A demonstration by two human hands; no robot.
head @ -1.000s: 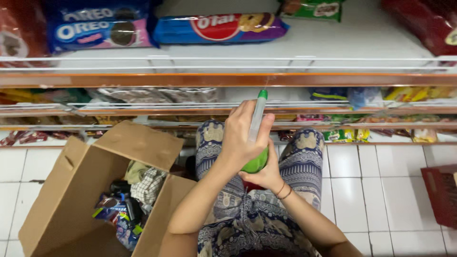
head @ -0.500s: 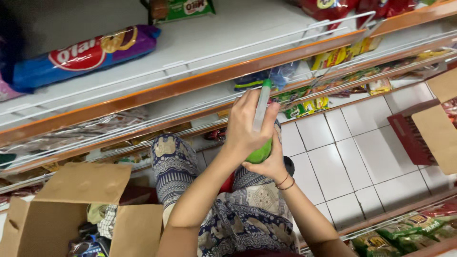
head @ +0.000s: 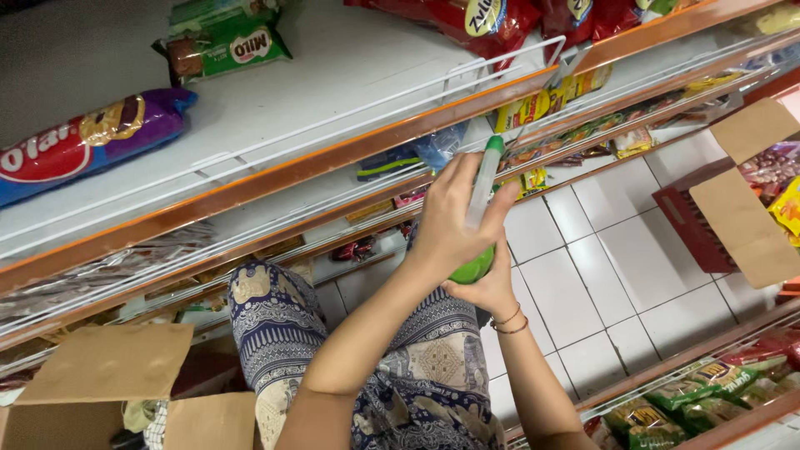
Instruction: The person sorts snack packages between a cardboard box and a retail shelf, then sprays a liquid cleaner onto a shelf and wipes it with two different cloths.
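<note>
While both hands meet above the knee, left hand wraps the green-capped tube, long axis upright toward the shelf; right hand cups its green base.

We see a white shelf with a purple biscuit pack and a green pack on it. Below left stands an open cardboard box. A red crate sits on the white tiled floor.

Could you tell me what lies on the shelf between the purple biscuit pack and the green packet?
Nothing: in the head view the white shelf is bare between the purple biscuit pack and the green packet.
</note>
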